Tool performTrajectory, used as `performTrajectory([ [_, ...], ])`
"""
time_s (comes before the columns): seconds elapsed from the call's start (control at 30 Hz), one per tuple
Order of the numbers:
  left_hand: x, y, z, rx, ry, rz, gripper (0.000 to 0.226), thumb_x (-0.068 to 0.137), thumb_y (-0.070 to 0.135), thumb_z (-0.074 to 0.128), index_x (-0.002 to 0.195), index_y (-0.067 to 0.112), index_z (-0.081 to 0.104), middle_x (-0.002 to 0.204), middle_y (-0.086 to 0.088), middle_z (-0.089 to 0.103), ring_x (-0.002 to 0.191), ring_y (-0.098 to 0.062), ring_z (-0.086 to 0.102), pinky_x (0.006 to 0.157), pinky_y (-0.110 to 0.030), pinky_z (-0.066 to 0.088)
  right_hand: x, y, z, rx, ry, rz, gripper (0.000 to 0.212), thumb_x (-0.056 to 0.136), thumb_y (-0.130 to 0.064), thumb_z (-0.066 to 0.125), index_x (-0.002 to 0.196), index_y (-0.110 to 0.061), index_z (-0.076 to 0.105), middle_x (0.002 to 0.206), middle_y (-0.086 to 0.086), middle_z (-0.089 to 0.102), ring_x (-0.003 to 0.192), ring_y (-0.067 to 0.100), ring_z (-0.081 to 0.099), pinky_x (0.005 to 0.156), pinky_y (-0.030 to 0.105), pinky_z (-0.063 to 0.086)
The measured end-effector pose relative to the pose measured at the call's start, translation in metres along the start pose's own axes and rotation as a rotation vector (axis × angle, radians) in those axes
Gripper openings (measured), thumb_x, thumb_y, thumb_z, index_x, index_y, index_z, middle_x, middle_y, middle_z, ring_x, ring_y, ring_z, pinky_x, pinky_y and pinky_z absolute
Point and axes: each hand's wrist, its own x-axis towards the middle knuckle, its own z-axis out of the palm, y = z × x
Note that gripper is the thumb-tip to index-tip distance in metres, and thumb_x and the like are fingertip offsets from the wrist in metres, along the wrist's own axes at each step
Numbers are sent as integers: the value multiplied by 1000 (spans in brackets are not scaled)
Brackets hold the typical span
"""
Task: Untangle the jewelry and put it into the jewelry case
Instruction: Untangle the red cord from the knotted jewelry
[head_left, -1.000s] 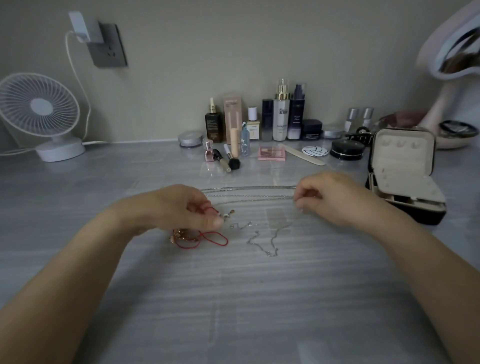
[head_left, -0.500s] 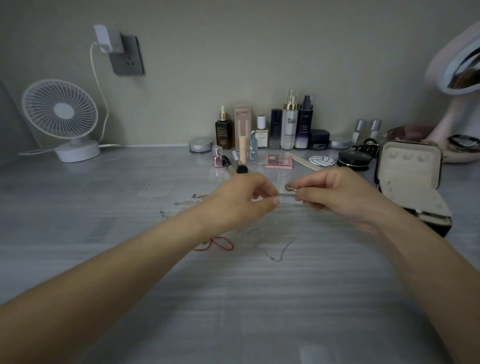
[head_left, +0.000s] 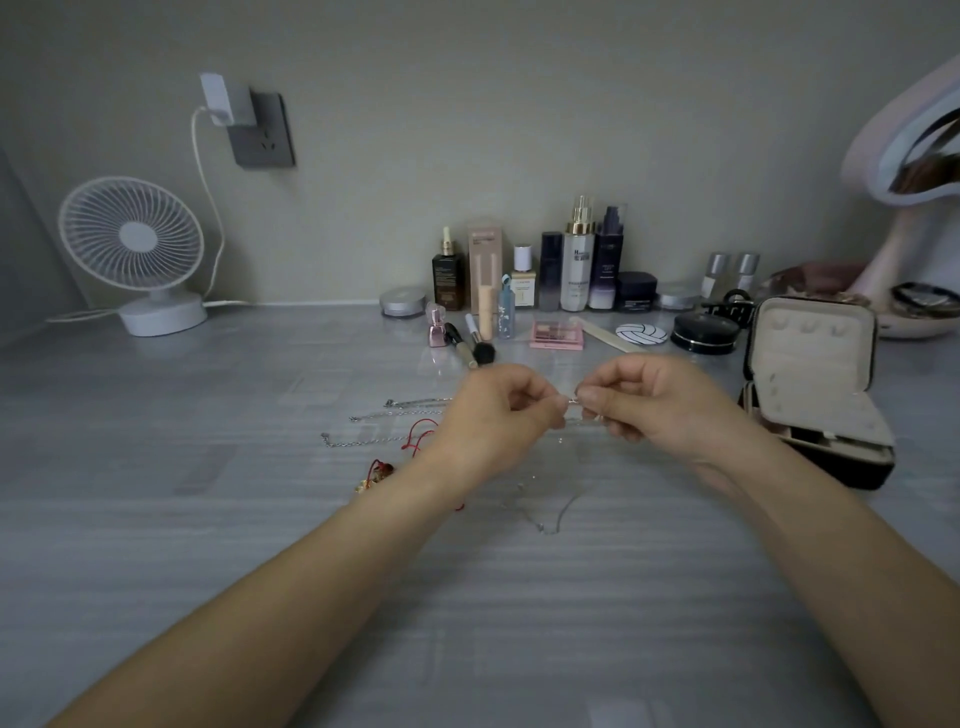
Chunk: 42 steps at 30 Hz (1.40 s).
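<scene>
Both hands have drawn together since a second ago, when they held the chain stretched wide across the table; now I see them almost knuckle to knuckle above the middle of the table (head_left: 208, 545). The left hand (head_left: 493, 421) has its thumb and forefinger pressed together on the silver chain (head_left: 573, 401), with the other fingers curled in. The right hand (head_left: 665, 405) pinches the same chain just to the right, also between thumb and forefinger. Only a short bright bit of it shows between the two sets of fingertips.

Left of the left hand, three loose chain ends (head_left: 384, 415) lie on the table and run toward that hand. I cannot tell whether they belong to the pinched piece. A red cord (head_left: 422, 434) loops just beside them and leads down to a small red and gold charm (head_left: 375, 474) near the left forearm. A thin necklace (head_left: 556, 522) lies on the table between the two forearms, nearer to me.

I see the jewelry case (head_left: 810, 364) standing open to the right of the right hand, its lid upright and its pale lining showing. Along the far wall stand cosmetics bottles (head_left: 577, 260), with a white fan (head_left: 132, 244) at far left and a round mirror (head_left: 904, 140) at far right.
</scene>
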Motion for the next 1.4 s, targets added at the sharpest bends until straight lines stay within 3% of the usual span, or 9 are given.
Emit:
performTrajectory([
  [0.13, -5, 2, 2, -196, 41, -141, 16, 88, 17, 62, 72, 19, 60, 70, 7, 64, 61, -1, 53, 49, -7, 40, 1, 1, -2, -124, 204, -67, 14, 87, -23, 62, 73, -23, 66, 64, -5, 61, 42, -3, 49, 45, 7, 37],
  [0.43, -7, -6, 11, -220, 47, -137, 19, 84, 13, 66, 66, 18, 61, 67, 0, 59, 52, -1, 47, 43, -8, 34, -2, 3, 13, 61, 117, -6, 5, 79, -15, 70, 78, -20, 71, 58, -7, 66, 43, -1, 49, 42, 12, 37],
  [0.57, -7, -10, 17, -196, 17, -87, 20, 83, 14, 68, 65, 18, 60, 73, -8, 58, 64, -15, 46, 51, -17, 35, -2, 3, 12, 53, 46, 31, 5, 80, -13, 69, 77, -17, 70, 51, -8, 63, 44, -1, 51, 44, 13, 41],
  [0.7, -5, -15, 16, -85, 91, -11, 19, 85, 23, 66, 68, 22, 57, 67, 4, 54, 55, -3, 45, 53, -15, 38, -1, 2, 11, 2, 42, 3, 10, 82, -13, 67, 74, -19, 66, 53, -9, 63, 45, -2, 51, 44, 12, 39],
  [0.8, -1, -15, 11, -138, 217, 26, 16, 95, 28, 46, 90, 18, 57, 88, 1, 61, 81, -10, 56, 76, -25, 46, -3, -2, 12, -53, -27, -68, 12, 82, -9, 66, 72, -17, 65, 60, -6, 65, 44, -2, 51, 43, 9, 37],
  [0.9, -1, -13, 12, -387, 51, -66, 41, 101, 28, 30, 115, 3, 58, 112, -10, 63, 105, -18, 60, 88, -21, 49, -4, -4, 15, -78, -68, -138, 15, 82, -3, 64, 73, -15, 65, 51, -9, 59, 41, -4, 47, 43, 7, 35],
  [1.0, -3, -12, 15, -611, -117, -174, 47, 101, 31, 28, 101, -3, 61, 93, -20, 67, 85, -26, 66, 76, -19, 55, -1, -2, 13, -67, 0, -138, 15, 84, -5, 64, 74, -16, 66, 47, -10, 58, 40, -4, 47, 43, 7, 35],
  [1.13, -2, -16, 10, -598, -150, -196, 30, 97, 21, 43, 83, 4, 63, 59, -2, 62, 54, -12, 60, 58, -16, 51, -1, 0, 4, 2, 104, -64, 8, 83, -9, 66, 77, -14, 67, 54, 0, 56, 40, 1, 42, 41, 13, 35],
  [1.4, 5, -16, -14, -534, -165, -204, 17, 89, 14, 56, 78, 7, 65, 52, 7, 59, 48, -6, 50, 61, -17, 47, 6, 2, -15, 266, 273, 66, 7, 86, -7, 60, 81, -7, 64, 64, 0, 55, 43, 3, 42, 36, 13, 33],
])
